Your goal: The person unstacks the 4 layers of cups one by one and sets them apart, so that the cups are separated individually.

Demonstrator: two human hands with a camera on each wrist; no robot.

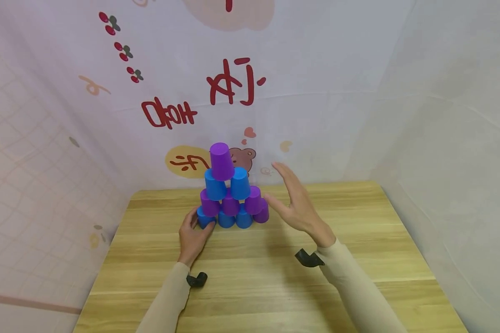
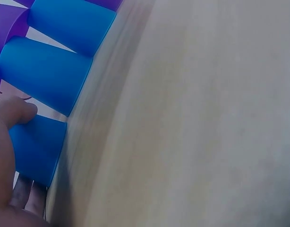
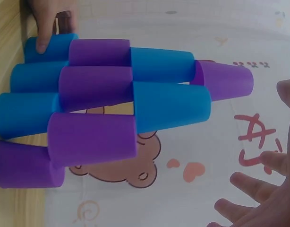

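A pyramid of several blue and purple cups (image 1: 230, 194) stands upside down near the far edge of the wooden table (image 1: 250, 277), with a purple cup (image 1: 221, 161) on top. My left hand (image 1: 200, 222) grips the bottom-left blue cup (image 1: 205, 219). In the left wrist view the thumb (image 2: 15, 111) presses on that blue cup (image 2: 34, 149). In the right wrist view the left hand's fingers (image 3: 46, 23) rest on the same blue cup (image 3: 53, 47). My right hand (image 1: 277, 185) is held open with straight fingers just right of the pyramid, its thumb close to the bottom-right purple cup (image 1: 262, 214). The fingers (image 3: 251, 187) show spread.
A printed cloth backdrop (image 1: 233, 92) hangs right behind the cups and wraps round both sides of the table. Black wrist mounts (image 1: 196, 279) (image 1: 308, 259) sit on both sleeves. Bare wood stretches from the pyramid to the near edge.
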